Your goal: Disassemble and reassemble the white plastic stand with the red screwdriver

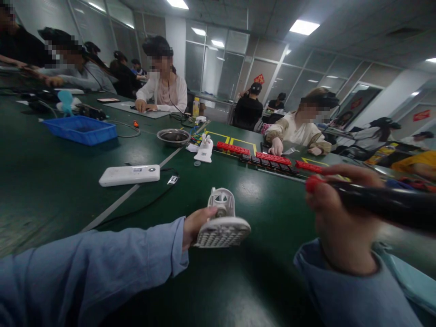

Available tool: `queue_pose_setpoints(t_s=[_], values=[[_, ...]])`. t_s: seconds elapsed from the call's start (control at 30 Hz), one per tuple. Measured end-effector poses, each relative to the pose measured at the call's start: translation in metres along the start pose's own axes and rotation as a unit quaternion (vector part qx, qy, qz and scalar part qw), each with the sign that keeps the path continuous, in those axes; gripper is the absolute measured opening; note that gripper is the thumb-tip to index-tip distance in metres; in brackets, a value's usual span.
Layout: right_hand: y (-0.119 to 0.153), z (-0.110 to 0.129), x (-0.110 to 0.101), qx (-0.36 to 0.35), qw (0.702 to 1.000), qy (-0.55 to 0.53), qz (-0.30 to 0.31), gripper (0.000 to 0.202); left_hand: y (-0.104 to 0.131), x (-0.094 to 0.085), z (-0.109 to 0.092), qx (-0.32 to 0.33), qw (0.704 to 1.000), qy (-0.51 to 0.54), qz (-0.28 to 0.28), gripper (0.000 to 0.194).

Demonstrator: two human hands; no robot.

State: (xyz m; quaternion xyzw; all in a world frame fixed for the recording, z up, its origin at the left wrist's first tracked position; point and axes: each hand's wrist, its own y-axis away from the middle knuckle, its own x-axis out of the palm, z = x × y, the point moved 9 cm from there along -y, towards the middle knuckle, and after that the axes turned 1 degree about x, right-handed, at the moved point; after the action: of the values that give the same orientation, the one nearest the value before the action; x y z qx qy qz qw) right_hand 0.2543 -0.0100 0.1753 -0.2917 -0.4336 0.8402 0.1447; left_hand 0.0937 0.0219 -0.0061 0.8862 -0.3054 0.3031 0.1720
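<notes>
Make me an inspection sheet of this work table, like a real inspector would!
Surface: green table with a pale strip and yellow lines.
Job's things: white plastic part with a gridded face; black cylindrical tool with a red end.
Clutter: blue plastic tray, metal bowl, white oblong device, red bin strips.
Hands: left hand grips the white plastic part; right hand holds the black cylindrical tool.
Cables: black cable near the white oblong device; what it joins, I can't tell.
Surroundings: several people seated, ceiling lights on, glass partitions behind.
</notes>
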Motion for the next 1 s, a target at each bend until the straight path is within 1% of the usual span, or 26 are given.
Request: queue_pose_setpoints(t_s=[0.03, 0.07, 0.1, 0.13, 0.17, 0.23, 0.27, 0.3, 0.33, 0.37, 0.43, 0.47, 0.53, 0.6, 0.63, 0.67, 0.7, 0.73, 0.77, 0.8, 0.83, 0.87, 0.9, 0.93, 1.0], values=[[-0.003, -0.018, 0.008, 0.021, 1.000, -0.001, 0.005, 0.020, -0.003, -0.004, -0.008, 0.044, 0.998, -0.055, 0.001, 0.049], [-0.004, -0.034, 0.025, 0.032, 0.998, 0.013, 0.050, 0.020, -0.006, -0.005, -0.014, 0.078, 0.991, -0.105, 0.010, 0.050], [-0.001, -0.045, 0.043, 0.018, 0.994, 0.038, 0.105, 0.022, -0.008, -0.004, -0.018, 0.101, 0.984, -0.147, 0.026, 0.051], [0.006, -0.054, 0.063, 0.000, 0.983, 0.063, 0.173, 0.026, -0.010, -0.003, -0.019, 0.113, 0.974, -0.189, 0.043, 0.053], [0.017, -0.064, 0.082, -0.013, 0.966, 0.094, 0.239, 0.029, -0.011, -0.002, -0.019, 0.120, 0.963, -0.235, 0.055, 0.054], [0.042, -0.082, 0.112, -0.031, 0.920, 0.171, 0.351, 0.035, -0.012, -0.004, -0.020, 0.130, 0.931, -0.338, 0.054, 0.057], [0.053, -0.090, 0.122, -0.035, 0.897, 0.205, 0.390, 0.037, -0.011, -0.005, -0.020, 0.136, 0.910, -0.388, 0.053, 0.059], [0.062, -0.095, 0.129, -0.038, 0.878, 0.232, 0.417, 0.039, -0.011, -0.005, -0.022, 0.146, 0.888, -0.434, 0.055, 0.060], [0.068, -0.098, 0.134, -0.040, 0.865, 0.249, 0.433, 0.039, -0.010, -0.004, -0.023, 0.160, 0.864, -0.473, 0.061, 0.061], [0.072, -0.100, 0.137, -0.041, 0.859, 0.258, 0.441, 0.039, -0.008, -0.003, -0.026, 0.178, 0.840, -0.508, 0.068, 0.062], [0.074, -0.102, 0.140, -0.040, 0.856, 0.259, 0.445, 0.038, -0.006, -0.002, -0.030, 0.212, 0.794, -0.564, 0.080, 0.063], [0.075, -0.103, 0.140, -0.039, 0.854, 0.258, 0.449, 0.038, -0.006, -0.002, -0.031, 0.221, 0.776, -0.585, 0.084, 0.063], [0.075, -0.106, 0.140, -0.033, 0.853, 0.256, 0.454, 0.039, -0.006, -0.003, -0.032, 0.225, 0.754, -0.611, 0.089, 0.065], [0.072, -0.106, 0.135, -0.017, 0.854, 0.267, 0.446, 0.044, -0.006, -0.004, -0.032, 0.221, 0.745, -0.622, 0.097, 0.065], [0.068, -0.104, 0.132, -0.003, 0.860, 0.272, 0.432, 0.047, -0.006, -0.003, -0.031, 0.218, 0.743, -0.625, 0.103, 0.066], [0.062, -0.099, 0.127, 0.022, 0.876, 0.257, 0.407, 0.047, -0.006, -0.002, -0.030, 0.216, 0.741, -0.626, 0.109, 0.066], [0.056, -0.090, 0.123, 0.059, 0.902, 0.210, 0.374, 0.045, -0.006, -0.001, -0.030, 0.215, 0.740, -0.627, 0.115, 0.067], [0.050, -0.079, 0.120, 0.106, 0.928, 0.123, 0.336, 0.042, -0.006, 0.000, -0.029, 0.216, 0.739, -0.627, 0.118, 0.067], [0.047, -0.068, 0.119, 0.159, 0.942, 0.002, 0.297, 0.038, -0.006, 0.001, -0.029, 0.218, 0.739, -0.626, 0.118, 0.066], [0.046, -0.055, 0.123, 0.207, 0.931, -0.139, 0.268, 0.036, -0.006, 0.001, -0.030, 0.219, 0.741, -0.624, 0.114, 0.063], [0.048, -0.040, 0.132, 0.242, 0.899, -0.256, 0.262, 0.037, -0.006, 0.001, -0.030, 0.215, 0.749, -0.616, 0.112, 0.060], [0.051, -0.026, 0.143, 0.263, 0.866, -0.322, 0.277, 0.038, -0.006, 0.000, -0.030, 0.207, 0.762, -0.605, 0.109, 0.055], [0.055, -0.017, 0.153, 0.280, 0.845, -0.354, 0.288, 0.040, -0.007, -0.001, -0.029, 0.196, 0.775, -0.591, 0.106, 0.049], [0.059, -0.010, 0.161, 0.291, 0.833, -0.364, 0.299, 0.044, -0.007, -0.002, -0.029, 0.185, 0.787, -0.579, 0.105, 0.043], [0.062, -0.007, 0.171, 0.300, 0.834, -0.353, 0.301, 0.051, -0.006, -0.002, -0.028, 0.174, 0.799, -0.567, 0.101, 0.036]])
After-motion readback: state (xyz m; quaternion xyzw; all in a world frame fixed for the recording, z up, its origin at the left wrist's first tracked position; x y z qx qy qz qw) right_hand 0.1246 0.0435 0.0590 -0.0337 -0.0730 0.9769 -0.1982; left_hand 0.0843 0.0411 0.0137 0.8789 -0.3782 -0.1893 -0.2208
